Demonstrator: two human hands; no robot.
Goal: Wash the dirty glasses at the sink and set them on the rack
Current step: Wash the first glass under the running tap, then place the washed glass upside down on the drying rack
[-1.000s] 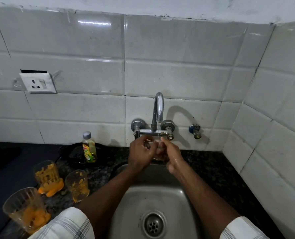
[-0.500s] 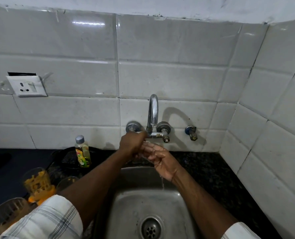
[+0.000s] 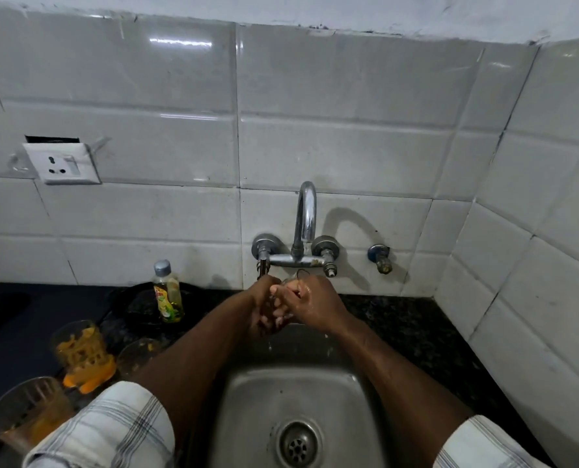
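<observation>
Fingers (image 3: 281, 312) of both hands are curled and interlocked beneath the tap (image 3: 306, 214). The left hand (image 3: 261, 309) and right hand (image 3: 315, 302) press together over the back edge of the sink (image 3: 244, 417). We see a faint clear arc above the knuckles, but we cannot tell whether the fingers clasp a glass or only each other. On the dark counter (image 3: 399, 325) left of the sink, well apart from the hands, three soiled vessels stand upright: a near glass (image 3: 28, 410) at the lower left, a middle glass (image 3: 80, 346) smeared with orange pulp, and a third glass (image 3: 136, 354) partly hidden behind the left forearm. A detergent bottle (image 3: 168, 295) stands behind them near the tiled wall (image 3: 349, 146).
</observation>
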